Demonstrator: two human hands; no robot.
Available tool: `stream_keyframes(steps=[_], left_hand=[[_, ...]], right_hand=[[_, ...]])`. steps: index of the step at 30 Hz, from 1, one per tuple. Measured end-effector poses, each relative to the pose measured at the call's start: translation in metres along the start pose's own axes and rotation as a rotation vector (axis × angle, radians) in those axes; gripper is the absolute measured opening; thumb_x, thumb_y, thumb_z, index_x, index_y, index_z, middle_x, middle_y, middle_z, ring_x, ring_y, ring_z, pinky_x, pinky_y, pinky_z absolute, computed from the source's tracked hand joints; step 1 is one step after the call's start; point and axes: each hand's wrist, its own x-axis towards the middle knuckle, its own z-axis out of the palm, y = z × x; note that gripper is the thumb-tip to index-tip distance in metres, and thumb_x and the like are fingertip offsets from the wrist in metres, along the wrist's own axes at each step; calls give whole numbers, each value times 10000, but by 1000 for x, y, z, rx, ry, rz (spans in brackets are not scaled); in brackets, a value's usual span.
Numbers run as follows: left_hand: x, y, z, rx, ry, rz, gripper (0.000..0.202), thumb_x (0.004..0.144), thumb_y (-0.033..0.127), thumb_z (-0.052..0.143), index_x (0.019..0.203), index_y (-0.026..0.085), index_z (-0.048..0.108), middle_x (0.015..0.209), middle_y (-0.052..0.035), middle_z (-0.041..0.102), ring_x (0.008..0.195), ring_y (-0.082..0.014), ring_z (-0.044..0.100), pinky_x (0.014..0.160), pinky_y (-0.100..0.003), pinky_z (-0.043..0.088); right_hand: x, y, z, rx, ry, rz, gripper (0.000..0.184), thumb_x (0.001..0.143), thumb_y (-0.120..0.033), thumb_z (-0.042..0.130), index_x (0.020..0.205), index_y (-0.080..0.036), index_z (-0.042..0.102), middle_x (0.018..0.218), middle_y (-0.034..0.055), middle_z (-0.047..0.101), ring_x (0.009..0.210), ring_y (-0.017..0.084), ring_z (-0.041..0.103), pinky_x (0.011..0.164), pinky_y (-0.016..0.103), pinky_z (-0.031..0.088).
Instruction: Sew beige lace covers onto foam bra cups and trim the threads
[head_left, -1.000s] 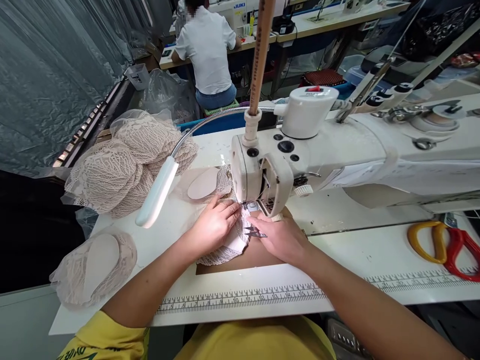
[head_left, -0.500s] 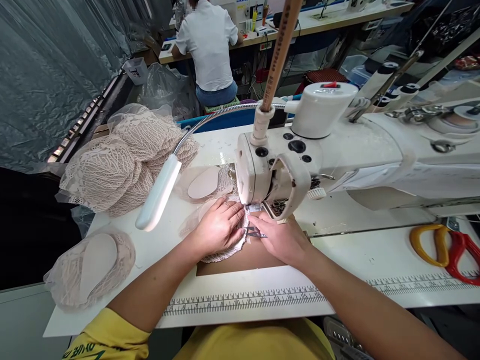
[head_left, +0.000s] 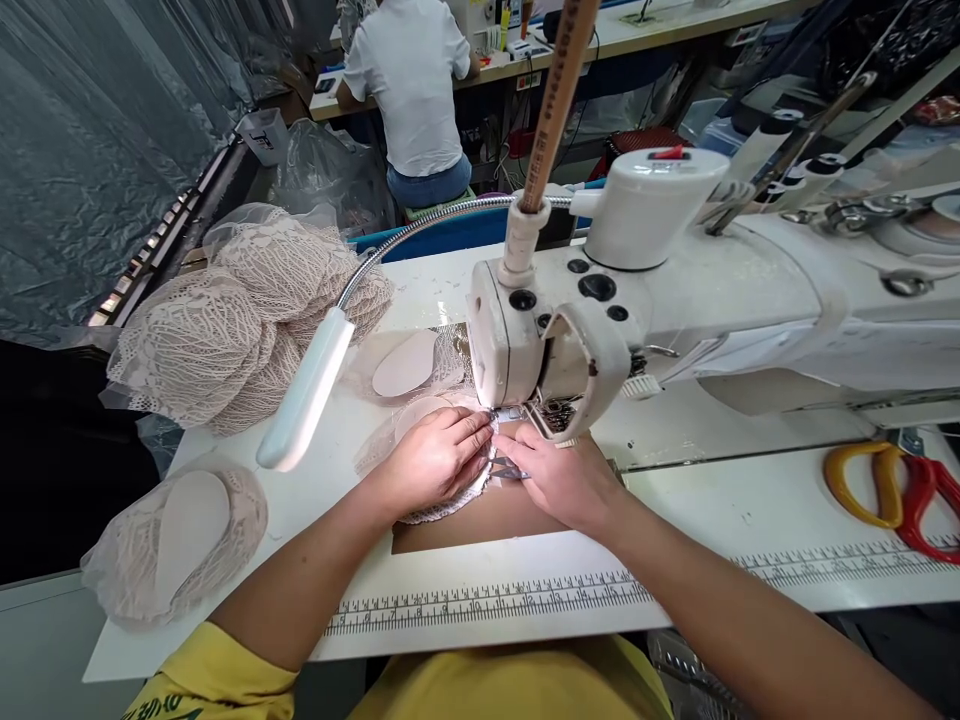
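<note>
My left hand (head_left: 433,457) rests on a pale lace cup (head_left: 444,512) beside the sewing machine's needle area. Its fingers are bent and drawn together on the fabric, close to the presser foot (head_left: 510,412). Small dark thread snips (head_left: 510,470) stick out from my right hand (head_left: 566,475), which is closed around them, the blades pointing left to the cup's edge. My right fingertips are by that edge, just in front of the foot. Part of the cup is hidden under my left hand. Behind it lies another lace piece with a smooth oval pad (head_left: 405,364).
A heap of lace cups (head_left: 202,340) sits at the left, with a single padded piece (head_left: 191,530) nearer me. A lamp (head_left: 307,390) hangs over the table. Scissors with yellow and red handles (head_left: 862,485) lie right. Across from me, a person in white (head_left: 412,90) sits at another bench.
My left fingers have drawn closer together and bent more on the lace cup. My right hand stays almost in place with the snips. The whole view has shifted slightly.
</note>
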Motion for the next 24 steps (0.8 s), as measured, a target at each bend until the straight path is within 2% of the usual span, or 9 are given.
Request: stream_keyframes(steps=[4,9,16,24], left_hand=[[2,1,-1,1,2,-21,297,939,245,433,1139,113,609,1116,-153,652,1012,-243,590,856,-404,508],[6,4,-3,35,-17,-50,294,945,246,407,1059,107,640,1049,-153,663,927,-237,603,826,-409,508],[6,2,-3,46,-28,-66,284,942,248,403,1013,124,649,1044,-139,656,947,-239,590,857,-428,495],[1,-3,-2,-29,1,-58,295,941,242,433,1172,166,601,1137,-138,639,1012,-233,574,866,-418,493]], right_hand=[[1,-1,0,2,-27,35,354,870,-148,419,1101,-267,658,949,46,682,737,175,572,606,294,324],[4,-2,3,-30,-29,91,361,890,-175,401,1165,-248,622,884,61,676,755,197,567,605,307,319],[3,-2,4,-16,6,101,380,892,-175,419,1223,-231,596,922,62,674,768,189,565,635,306,338],[0,-5,-1,-3,31,21,360,852,-131,448,1122,-267,644,962,13,688,730,158,563,661,297,345]])
